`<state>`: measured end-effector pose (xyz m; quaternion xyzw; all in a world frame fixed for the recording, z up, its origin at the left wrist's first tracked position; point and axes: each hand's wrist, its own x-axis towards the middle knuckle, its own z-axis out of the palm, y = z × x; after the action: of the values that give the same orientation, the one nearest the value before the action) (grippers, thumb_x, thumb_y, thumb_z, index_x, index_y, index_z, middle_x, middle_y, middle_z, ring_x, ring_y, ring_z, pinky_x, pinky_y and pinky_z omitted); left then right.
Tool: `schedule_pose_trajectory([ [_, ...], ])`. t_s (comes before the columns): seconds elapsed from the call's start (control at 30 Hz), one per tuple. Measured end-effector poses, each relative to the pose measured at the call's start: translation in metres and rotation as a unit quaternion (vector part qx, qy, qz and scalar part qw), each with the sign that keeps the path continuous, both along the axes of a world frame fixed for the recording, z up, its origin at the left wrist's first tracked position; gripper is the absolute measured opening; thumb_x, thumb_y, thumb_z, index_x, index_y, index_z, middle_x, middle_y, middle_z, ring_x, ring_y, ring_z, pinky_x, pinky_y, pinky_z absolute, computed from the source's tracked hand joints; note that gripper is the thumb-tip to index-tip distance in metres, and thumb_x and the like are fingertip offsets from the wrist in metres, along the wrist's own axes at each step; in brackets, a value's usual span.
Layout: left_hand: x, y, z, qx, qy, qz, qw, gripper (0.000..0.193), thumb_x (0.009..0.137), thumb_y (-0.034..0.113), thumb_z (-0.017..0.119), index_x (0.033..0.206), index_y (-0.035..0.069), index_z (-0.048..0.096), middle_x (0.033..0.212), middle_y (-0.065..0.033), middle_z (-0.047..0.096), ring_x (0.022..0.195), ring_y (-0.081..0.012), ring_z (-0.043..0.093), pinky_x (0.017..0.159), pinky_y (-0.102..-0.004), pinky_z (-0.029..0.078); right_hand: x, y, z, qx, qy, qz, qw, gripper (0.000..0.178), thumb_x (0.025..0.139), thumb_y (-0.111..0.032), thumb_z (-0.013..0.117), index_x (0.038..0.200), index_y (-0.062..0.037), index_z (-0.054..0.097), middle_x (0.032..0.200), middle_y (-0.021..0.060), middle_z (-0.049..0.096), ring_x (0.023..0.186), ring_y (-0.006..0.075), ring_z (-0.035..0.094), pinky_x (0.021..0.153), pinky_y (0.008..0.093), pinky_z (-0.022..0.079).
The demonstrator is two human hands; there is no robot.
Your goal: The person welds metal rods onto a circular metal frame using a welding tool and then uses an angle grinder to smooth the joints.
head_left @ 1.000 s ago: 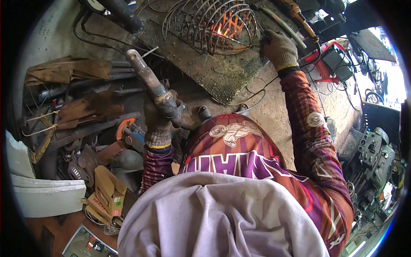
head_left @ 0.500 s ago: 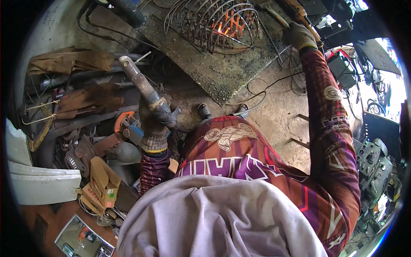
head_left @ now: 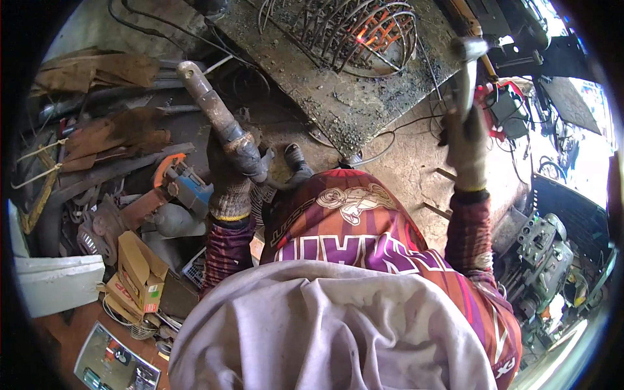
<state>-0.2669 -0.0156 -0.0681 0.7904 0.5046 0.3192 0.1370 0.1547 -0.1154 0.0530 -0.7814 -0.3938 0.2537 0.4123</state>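
My left hand (head_left: 229, 192), in a knitted work glove, is closed round the lower part of a thick metal shaft (head_left: 218, 117). The shaft is worn and rusty, tilts up and to the left, and has a hole near its far end and a rough ring lower down. Most of the left fingers are hidden behind it. To the right, my gloved right hand (head_left: 468, 146) grips a hammer (head_left: 467, 81) by its handle, the head pointing away from me. The hammer is slightly blurred, and the two hands are well apart.
A grimy metal table (head_left: 338, 117) ahead carries a wire cage (head_left: 351, 32) with glowing orange pieces in it. Scrap metal, brown cloth (head_left: 97, 75) and an open cardboard box (head_left: 136, 276) lie at the left. A grey machine (head_left: 539, 250) stands right; cables cross the floor.
My right hand has come back from the table's right edge toward me, bringing up the hammer. The left hand keeps its hold on the metal shaft. The view has shifted a little.
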Motion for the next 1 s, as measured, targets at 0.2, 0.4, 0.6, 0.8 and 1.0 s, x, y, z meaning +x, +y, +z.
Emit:
schedule_pose_trajectory([
  [0.2,-0.008,0.022,-0.02,-0.063,-0.08,0.005,0.995,0.056,0.082,0.028,0.079,0.127,0.005,0.055,0.103,-0.0095,0.064,0.092,-0.0285,0.067,0.085,-0.0414,0.057,-0.091,-0.013,0.001,-0.081,-0.148,0.208,0.964,0.043,0.096,-0.03,0.067,0.132,-0.0091,0.06,0.084,0.0199,0.071,0.075,0.0394,0.072,0.064,0.0478,0.056],
  [0.4,-0.021,0.036,-0.019,-0.051,-0.043,-0.052,0.996,0.081,0.064,0.029,0.093,0.131,0.003,0.054,0.109,-0.012,0.064,0.098,-0.032,0.067,0.089,-0.0426,0.057,-0.123,0.019,0.0,-0.157,-0.175,0.279,0.931,0.04,0.098,-0.036,0.061,0.127,-0.0094,0.061,0.087,0.0214,0.071,0.08,0.0427,0.071,0.068,0.0528,0.055],
  [0.6,-0.018,0.033,0.008,-0.048,0.003,-0.003,0.999,0.057,0.066,0.025,0.094,0.11,0.0,0.068,0.105,-0.017,0.07,0.097,-0.0338,0.068,0.085,-0.0448,0.055,-0.131,0.022,-0.003,-0.18,-0.166,0.209,0.947,0.037,0.098,-0.035,0.061,0.123,-0.0062,0.061,0.086,0.0245,0.07,0.082,0.0446,0.071,0.071,0.0548,0.054],
  [0.8,-0.034,0.033,-0.029,-0.117,0.013,0.036,0.992,0.103,0.053,0.031,0.097,0.139,0.002,0.047,0.118,-0.0154,0.061,0.107,-0.0341,0.064,0.096,-0.041,0.054,-0.142,0.025,0.011,-0.174,-0.165,0.262,0.935,0.036,0.098,-0.034,0.061,0.122,-0.0062,0.06,0.083,0.0252,0.069,0.081,0.0459,0.07,0.07,0.0555,0.054],
  [1.0,-0.03,0.048,-0.015,-0.019,0.117,-0.047,0.992,0.1,0.059,0.036,0.095,0.14,0.002,0.048,0.122,-0.0163,0.06,0.112,-0.0375,0.061,0.102,-0.0443,0.05,-0.144,0.02,0.007,-0.189,-0.132,0.24,0.943,0.035,0.098,-0.034,0.062,0.12,-0.0073,0.059,0.085,0.0249,0.069,0.082,0.0457,0.069,0.07,0.0559,0.053],
])
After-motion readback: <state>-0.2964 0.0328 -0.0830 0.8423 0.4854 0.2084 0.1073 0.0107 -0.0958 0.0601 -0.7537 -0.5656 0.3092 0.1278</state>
